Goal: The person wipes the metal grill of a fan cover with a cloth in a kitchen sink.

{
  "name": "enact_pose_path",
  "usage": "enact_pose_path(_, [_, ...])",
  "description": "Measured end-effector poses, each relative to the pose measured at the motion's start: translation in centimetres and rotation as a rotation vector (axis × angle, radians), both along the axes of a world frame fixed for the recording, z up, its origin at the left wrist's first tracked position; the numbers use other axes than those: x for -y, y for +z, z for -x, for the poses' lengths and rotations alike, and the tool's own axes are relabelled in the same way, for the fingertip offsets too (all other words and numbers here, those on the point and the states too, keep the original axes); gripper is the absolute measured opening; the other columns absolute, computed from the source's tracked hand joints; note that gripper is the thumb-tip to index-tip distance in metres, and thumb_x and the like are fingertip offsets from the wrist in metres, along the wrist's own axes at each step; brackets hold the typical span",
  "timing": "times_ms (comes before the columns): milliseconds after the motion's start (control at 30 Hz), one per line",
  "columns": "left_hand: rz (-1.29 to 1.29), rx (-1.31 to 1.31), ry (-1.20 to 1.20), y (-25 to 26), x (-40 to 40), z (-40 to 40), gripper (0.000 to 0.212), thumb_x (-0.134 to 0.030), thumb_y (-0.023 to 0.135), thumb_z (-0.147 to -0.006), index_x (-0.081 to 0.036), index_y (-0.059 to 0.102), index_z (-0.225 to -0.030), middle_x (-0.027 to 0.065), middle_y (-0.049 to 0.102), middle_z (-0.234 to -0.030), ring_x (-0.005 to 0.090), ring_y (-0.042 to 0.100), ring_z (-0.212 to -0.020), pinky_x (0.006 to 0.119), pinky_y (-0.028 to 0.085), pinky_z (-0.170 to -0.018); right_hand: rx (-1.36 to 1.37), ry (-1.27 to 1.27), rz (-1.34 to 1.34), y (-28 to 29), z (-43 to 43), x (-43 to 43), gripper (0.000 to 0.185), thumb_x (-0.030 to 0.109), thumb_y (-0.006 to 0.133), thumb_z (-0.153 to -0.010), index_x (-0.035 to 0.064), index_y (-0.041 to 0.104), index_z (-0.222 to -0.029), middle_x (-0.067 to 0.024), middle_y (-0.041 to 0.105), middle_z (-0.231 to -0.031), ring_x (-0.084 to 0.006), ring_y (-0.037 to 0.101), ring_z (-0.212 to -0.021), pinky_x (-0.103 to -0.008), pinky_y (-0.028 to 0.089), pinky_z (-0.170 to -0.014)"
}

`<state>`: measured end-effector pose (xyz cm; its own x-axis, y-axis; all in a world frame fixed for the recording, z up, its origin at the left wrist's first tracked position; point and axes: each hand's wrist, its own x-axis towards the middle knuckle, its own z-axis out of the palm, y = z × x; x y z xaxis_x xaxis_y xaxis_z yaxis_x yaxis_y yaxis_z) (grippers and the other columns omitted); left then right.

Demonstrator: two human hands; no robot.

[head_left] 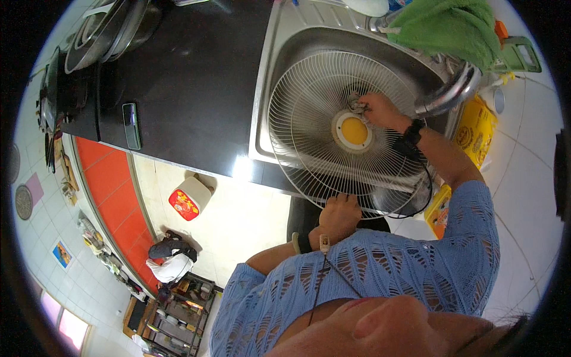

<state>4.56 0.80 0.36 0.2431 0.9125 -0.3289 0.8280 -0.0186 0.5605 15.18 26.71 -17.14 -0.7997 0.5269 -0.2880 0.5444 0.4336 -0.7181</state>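
Note:
A round wire fan guard (308, 129) with a yellow centre disc (354, 130) lies over the stainless steel sink (263, 89), its near edge reaching past the counter front. My left hand (340, 213) grips the near rim of the guard, fingers over the wires. Just above the yellow disc, my right hand (381, 109) pinches a crumpled grey scrubber or cloth (357, 103) against the wires. The curved metal faucet (450, 91) stands close to the right of the guard.
A phone (131, 126) lies on the black countertop (196, 89), left of the sink; metal pans (111, 35) stand at the far left. A green towel (446, 26) hangs by the faucet, near yellow packets (475, 129). On the floor are a red-topped stool (185, 205) and another person (171, 259), low down.

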Motion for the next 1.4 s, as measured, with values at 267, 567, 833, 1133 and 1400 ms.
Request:
enact_pose_path(267, [-0.033, -0.043, 0.012, -0.7, 0.2, -0.3, 0.011, -0.014, 0.064, -0.067, -0.004, 0.061, -0.063, 0.006, 0.057, -0.074, 0.0198, 0.058, -0.07, 0.031, 0.048, -0.053, 0.064, -0.122, -0.568, -5.0, 3.1, -3.4, 0.028, -0.01, 0.055, -0.072, 0.0049, 0.058, -0.095, -0.0136, 0.052, -0.099, -0.0341, 0.051, -0.094, -0.0483, 0.044, -0.08])
enact_pose_path(567, [-0.033, -0.035, 0.05, -0.5, -0.1, -0.2, 0.01, -0.013, 0.064, -0.067, -0.004, 0.062, -0.063, 0.0055, 0.057, -0.07, 0.0196, 0.06, -0.068, 0.032, 0.049, -0.052, 0.215, 0.054, 0.344, 0.4, 0.0, -4.3, 0.046, -0.009, 0.055, -0.073, 0.0052, 0.056, -0.117, -0.0146, 0.054, -0.102, -0.0356, 0.052, -0.093, -0.0416, 0.045, -0.087])
enact_pose_path(833, [0.009, -0.036, 0.054, -0.6, -0.4, -0.6, 0.01, -0.012, 0.064, -0.067, -0.004, 0.061, -0.062, 0.0058, 0.057, -0.071, 0.0204, 0.06, -0.068, 0.032, 0.05, -0.054, 0.107, -0.027, -0.291, -5.8, -0.2, -0.9, 0.041, -0.003, 0.057, -0.077, 0.0061, 0.054, -0.116, -0.0196, 0.048, -0.112, -0.0365, 0.047, -0.103, -0.0446, 0.042, -0.089])
enact_pose_path(1133, [-0.018, -0.054, 0.047, -0.2, -0.1, -0.6, 0.01, -0.011, 0.064, -0.067, -0.002, 0.061, -0.063, 0.0066, 0.058, -0.071, 0.0205, 0.061, -0.07, 0.032, 0.051, -0.056, 0.171, -0.182, -0.44, -2.4, 1.6, -5.4, 0.042, -0.006, 0.055, -0.074, 0.0018, 0.054, -0.115, -0.0204, 0.048, -0.11, -0.0377, 0.048, -0.101, -0.0457, 0.04, -0.091])
enact_pose_path(1400, [-0.005, -0.029, 0.063, -0.2, -0.3, -0.3, 0.011, -0.012, 0.064, -0.067, -0.002, 0.062, -0.064, 0.0074, 0.058, -0.07, 0.0214, 0.061, -0.07, 0.033, 0.05, -0.054, 0.207, 0.208, -0.052, -0.9, 2.0, -4.1, 0.044, -0.006, 0.059, -0.074, 0.0005, 0.053, -0.117, -0.0198, 0.051, -0.112, -0.0365, 0.05, -0.104, -0.044, 0.042, -0.09])
